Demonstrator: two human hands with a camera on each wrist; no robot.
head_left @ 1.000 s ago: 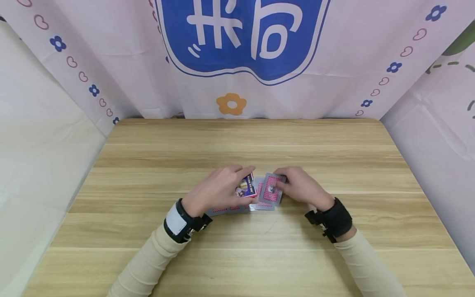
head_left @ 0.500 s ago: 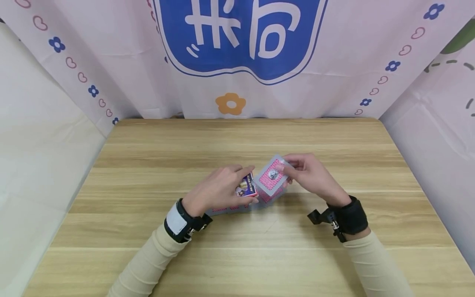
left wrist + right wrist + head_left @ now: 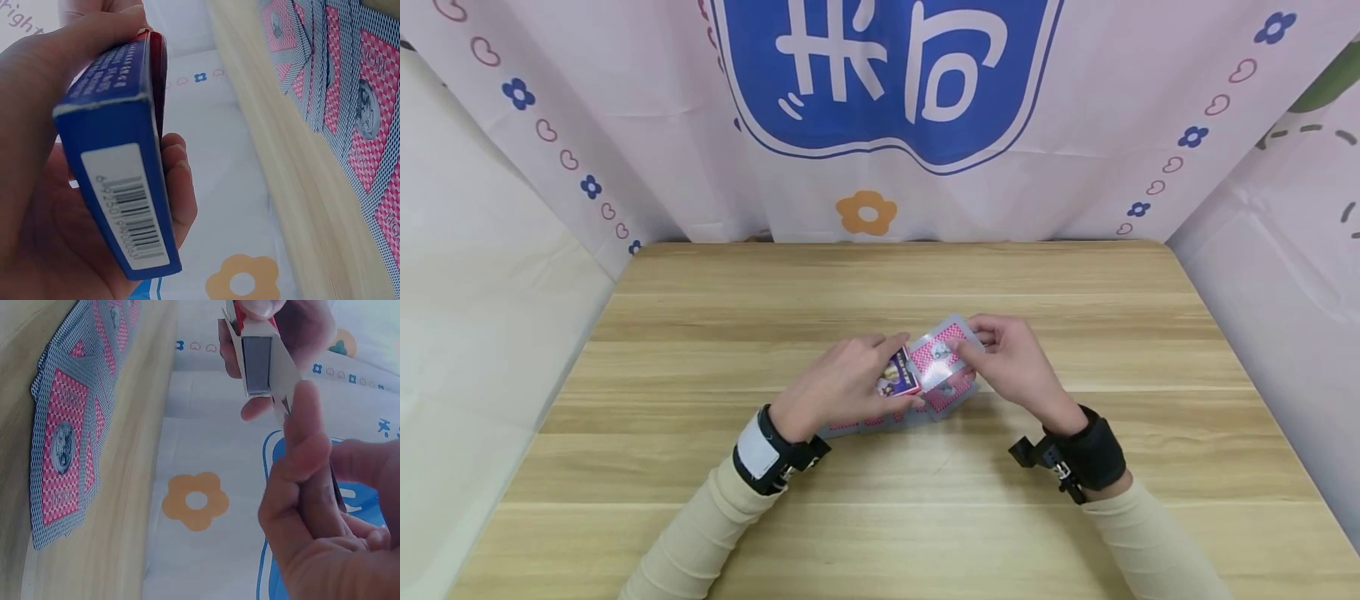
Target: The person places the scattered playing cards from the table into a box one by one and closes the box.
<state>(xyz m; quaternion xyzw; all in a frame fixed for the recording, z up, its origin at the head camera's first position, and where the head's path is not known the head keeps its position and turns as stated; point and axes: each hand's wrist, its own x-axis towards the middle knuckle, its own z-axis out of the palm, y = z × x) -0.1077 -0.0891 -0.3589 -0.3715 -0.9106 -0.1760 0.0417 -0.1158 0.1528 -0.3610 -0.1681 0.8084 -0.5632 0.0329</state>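
Note:
My left hand (image 3: pixel 838 379) grips a blue card box (image 3: pixel 898 375) by its sides, raised above the table. In the left wrist view a barcode label (image 3: pixel 130 206) covers the box's near end. The box's other end is open toward my right hand (image 3: pixel 1015 362), with a flap folded out and a grey stack inside in the right wrist view. My right hand pinches a playing card (image 3: pixel 936 358), red-patterned back up, whose left edge is at the box's opening; whether it is inside, I cannot tell. Below lie spread playing cards (image 3: pixel 62 450), face down and overlapping.
A light wooden table (image 3: pixel 880 500) carries the cards near its middle. White printed cloth (image 3: pixel 700 183) hangs along its back edge and pale sheets (image 3: pixel 490 292) stand at both sides. Each wrist wears a black strap with a small camera mount.
My right hand has lifted the playing card from over the spread cards, up and right, then brought it left against the box's opening. My left hand has stayed with the box.

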